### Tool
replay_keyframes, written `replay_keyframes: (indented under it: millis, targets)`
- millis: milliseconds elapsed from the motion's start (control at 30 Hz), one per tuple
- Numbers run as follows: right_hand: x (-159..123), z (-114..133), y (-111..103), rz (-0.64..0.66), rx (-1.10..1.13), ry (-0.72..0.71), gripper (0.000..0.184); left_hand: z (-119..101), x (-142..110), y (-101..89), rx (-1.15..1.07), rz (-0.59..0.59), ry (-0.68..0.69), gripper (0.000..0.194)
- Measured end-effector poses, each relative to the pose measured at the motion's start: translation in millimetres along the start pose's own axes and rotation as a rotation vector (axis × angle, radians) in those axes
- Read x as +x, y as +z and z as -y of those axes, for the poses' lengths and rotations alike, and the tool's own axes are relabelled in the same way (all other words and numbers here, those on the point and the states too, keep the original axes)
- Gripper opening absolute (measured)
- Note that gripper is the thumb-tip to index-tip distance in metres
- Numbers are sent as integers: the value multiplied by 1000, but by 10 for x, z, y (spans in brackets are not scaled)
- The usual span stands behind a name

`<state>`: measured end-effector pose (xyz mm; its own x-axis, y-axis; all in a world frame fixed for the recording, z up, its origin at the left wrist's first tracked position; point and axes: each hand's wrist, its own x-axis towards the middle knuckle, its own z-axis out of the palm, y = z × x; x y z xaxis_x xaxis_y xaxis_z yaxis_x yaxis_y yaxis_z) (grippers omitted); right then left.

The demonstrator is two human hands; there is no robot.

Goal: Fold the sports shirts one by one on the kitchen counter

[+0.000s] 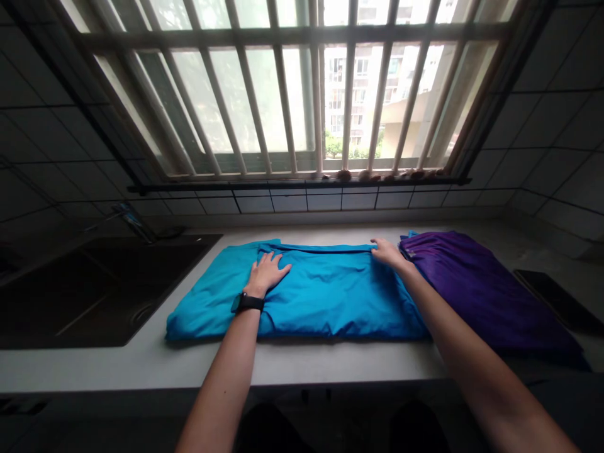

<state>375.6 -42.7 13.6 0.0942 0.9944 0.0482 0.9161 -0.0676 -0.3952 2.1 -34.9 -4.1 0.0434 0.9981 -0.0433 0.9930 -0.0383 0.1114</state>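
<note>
A bright blue garment (325, 296) lies folded in a long rectangle on the white countertop, with small wrinkles along its front edge. My left hand (268, 275) rests flat on its left part, fingers spread, a black watch (248, 302) on the wrist. At the far right corner, my right hand (387, 253) has its fingers closed on the garment's back edge; part of the grip is hidden. Just right of that hand sits a stack of folded purple cloth (472, 283), which my right forearm partly covers.
A dark sink (85, 289) with a metal faucet (134, 223) is set into the counter (155, 368) at left. On the far right lies a dark flat object (557, 296). Behind rises a barred window (292, 94), with several small lumpy objects (344, 175) on its sill.
</note>
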Motion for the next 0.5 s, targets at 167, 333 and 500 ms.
replay_keyframes:
  millis: [167,333,500]
  targets:
    - [208,-48,-77,72,31,39,35,-8,-28,7,-22,3,-19,71]
    - [251,-86,-158,149,189,36,32,-11,-18,16,-28,20,-27,72]
    - [275,-20,-154,170,331,-3,30,-12,-9,20,-16,6,-29,70]
